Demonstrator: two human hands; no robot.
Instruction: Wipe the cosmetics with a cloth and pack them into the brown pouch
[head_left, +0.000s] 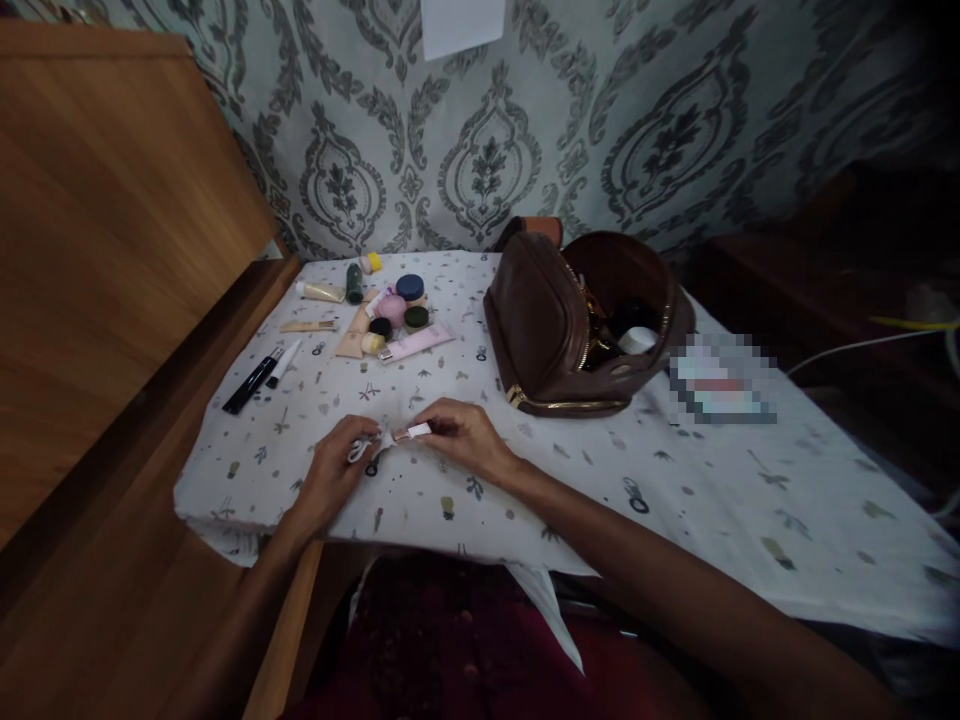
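Note:
My left hand (336, 468) is closed around a crumpled white tissue or wipe (360, 447), low over the front of the table. Opposite it, my right hand (466, 438) pinches a small cosmetic tube (418, 431) with a white part and a pinkish-gold end. That end points left and meets the tissue between the two hands. The tube's exact kind is too small to tell. Beyond my right hand stands a brown cosmetic bag (534, 320), unzipped, with dark items and a white round lid (637, 340) inside.
Further back lie a pink tube (417, 343), a blue-lidded jar (410, 288), a dark green bottle (354, 284) and several other cosmetics. A black tube (250, 385) rests at the left. A wooden cabinet (112, 200) borders the table's left; a pixelated item (724, 385) lies right of the bag.

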